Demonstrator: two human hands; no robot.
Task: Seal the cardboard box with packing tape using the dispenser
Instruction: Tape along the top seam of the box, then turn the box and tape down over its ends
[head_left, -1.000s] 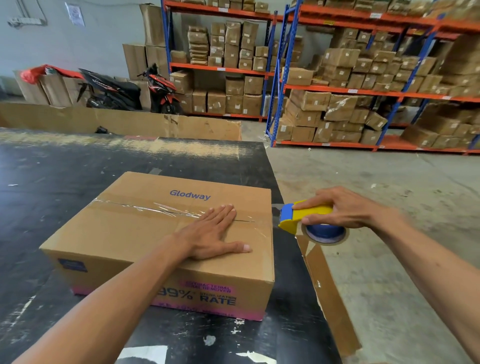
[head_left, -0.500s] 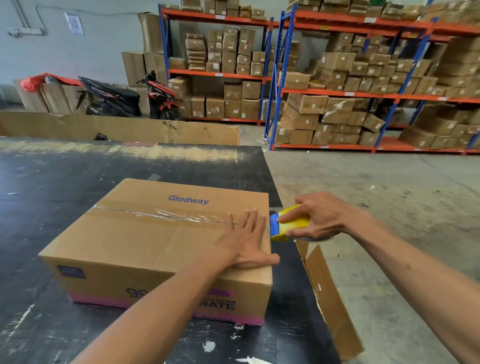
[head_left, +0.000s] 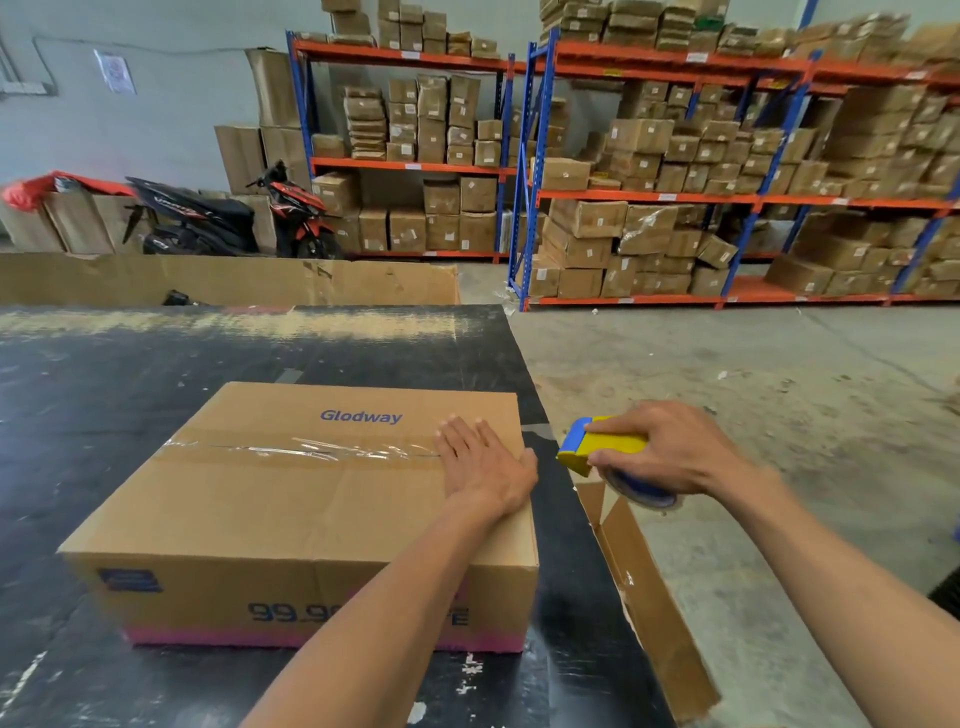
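Observation:
A brown cardboard box printed "Glodway" lies on the black table. A strip of clear tape runs along its closed top seam. My left hand lies flat on the box top at the right edge, over the end of the tape. My right hand grips a yellow and blue tape dispenser just past the box's right side, off the table edge. A blue tape roll shows under the palm.
A loose cardboard sheet leans against the table's right side. More flat cardboard stands behind the table. A motorbike and shelving racks full of boxes line the far wall. Concrete floor lies to the right.
My left hand slid right along the taped seam to the box's right edge. My right hand with the dispenser dipped close to the box edge, then pulled slightly away to the right.

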